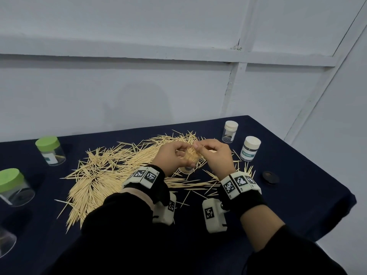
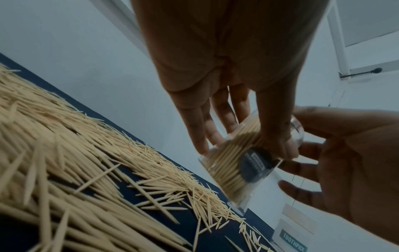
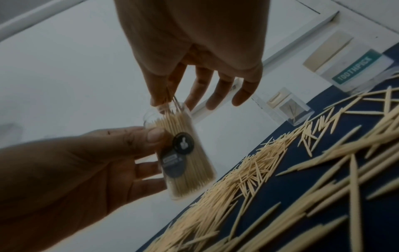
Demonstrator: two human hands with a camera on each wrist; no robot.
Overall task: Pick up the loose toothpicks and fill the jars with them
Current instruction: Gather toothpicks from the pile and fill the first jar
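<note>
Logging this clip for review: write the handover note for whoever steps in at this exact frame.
Left hand: holds the open jar off the table, tilted, nearly full of toothpicks.
Right hand: pinches a few toothpicks at the jar's mouth.
Pile: big, spread over the dark cloth.
Other jars: two with green lids at left, two with white lids at right, all capped and mostly empty; a clear one at the left edge.
Black lid lies at right.
Left: finish this jar, cap it, fill the others.

Six jars: two green-lidded [image 1: 50, 150] [image 1: 14, 187], two white-lidded [image 1: 230, 131] [image 1: 250, 148], one held [image 1: 188, 158], one at the edge [image 1: 6, 242]; countless loose toothpicks [image 1: 103, 175]; one dark lid [image 1: 270, 177].
</note>
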